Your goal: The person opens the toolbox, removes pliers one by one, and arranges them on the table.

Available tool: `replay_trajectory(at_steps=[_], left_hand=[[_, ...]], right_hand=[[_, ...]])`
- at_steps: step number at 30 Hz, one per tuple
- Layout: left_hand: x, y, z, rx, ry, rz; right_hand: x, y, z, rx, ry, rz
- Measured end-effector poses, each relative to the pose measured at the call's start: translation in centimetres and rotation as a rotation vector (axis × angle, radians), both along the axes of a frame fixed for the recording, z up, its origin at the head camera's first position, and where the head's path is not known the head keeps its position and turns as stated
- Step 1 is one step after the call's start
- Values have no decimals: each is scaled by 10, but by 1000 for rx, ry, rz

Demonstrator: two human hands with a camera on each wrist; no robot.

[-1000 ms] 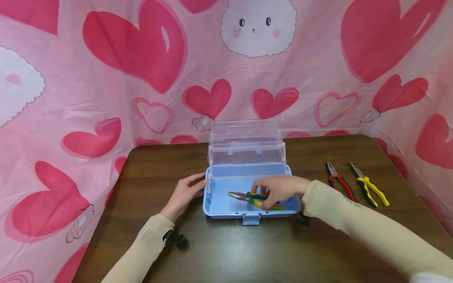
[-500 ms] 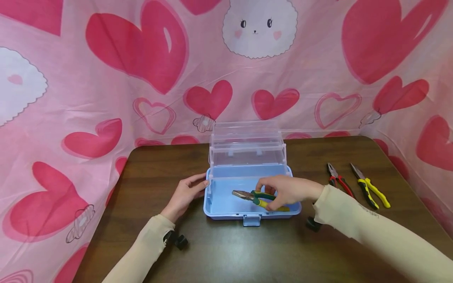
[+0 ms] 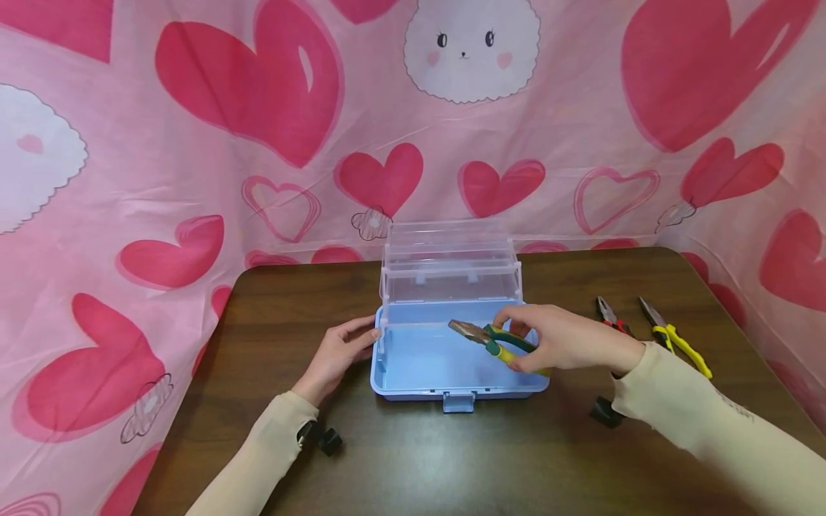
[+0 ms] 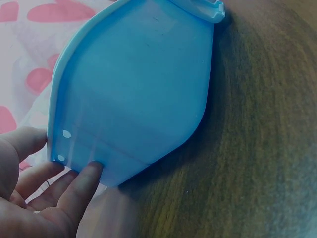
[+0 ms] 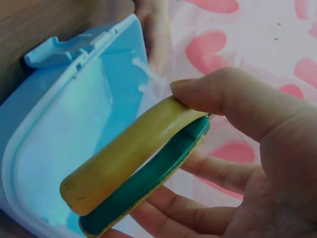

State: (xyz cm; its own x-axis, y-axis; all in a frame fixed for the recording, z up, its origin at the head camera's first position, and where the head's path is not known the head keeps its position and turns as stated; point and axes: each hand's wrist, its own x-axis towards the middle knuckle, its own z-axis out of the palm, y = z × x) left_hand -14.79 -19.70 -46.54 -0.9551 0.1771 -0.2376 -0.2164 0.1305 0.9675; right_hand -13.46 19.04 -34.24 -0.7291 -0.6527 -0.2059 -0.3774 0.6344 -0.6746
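My right hand (image 3: 561, 338) holds combination pliers (image 3: 471, 331) with green and yellow handles over the right part of a blue toolbox (image 3: 413, 393). In the right wrist view, the thumb presses the yellow outer side of one handle (image 5: 124, 153), with the fingers around the other. The metal nose points left and slightly up. At the toolbox's left end, my left hand (image 3: 330, 364) grips the wall, thumb at the rim and fingertips against the outer side (image 4: 133, 89). Its transparent lid and tray (image 3: 452, 276) stand raised at the back.
To the right on the brown table (image 3: 413, 466) lie red-and-black pliers (image 3: 605, 310), partly hidden by the right forearm, and yellow-and-black long-nose pliers (image 3: 684, 342). A pink heart-printed cloth (image 3: 548, 129) hangs behind the table. The toolbox's front latch (image 3: 458, 403) hangs down.
My right hand has lifted the combination pliers up from the toolbox's floor and moved right with them. The left hand and the toolbox stay in place.
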Motion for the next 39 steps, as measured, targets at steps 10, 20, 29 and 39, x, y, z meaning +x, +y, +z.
replay_trajectory(at_steps=[10,20,29,39], left_hand=[[1,1,-2,16,18,-6],[1,0,-2,3,13,-6],[0,0,-2,-4,16,-1],[0,0,0,-1,17,-7]], right_hand=[[5,27,4,44,109,-174],[4,66,-18,101,131,-327],[2,83,-40,151,135,-412],[-2,87,-63,287,86,-537]])
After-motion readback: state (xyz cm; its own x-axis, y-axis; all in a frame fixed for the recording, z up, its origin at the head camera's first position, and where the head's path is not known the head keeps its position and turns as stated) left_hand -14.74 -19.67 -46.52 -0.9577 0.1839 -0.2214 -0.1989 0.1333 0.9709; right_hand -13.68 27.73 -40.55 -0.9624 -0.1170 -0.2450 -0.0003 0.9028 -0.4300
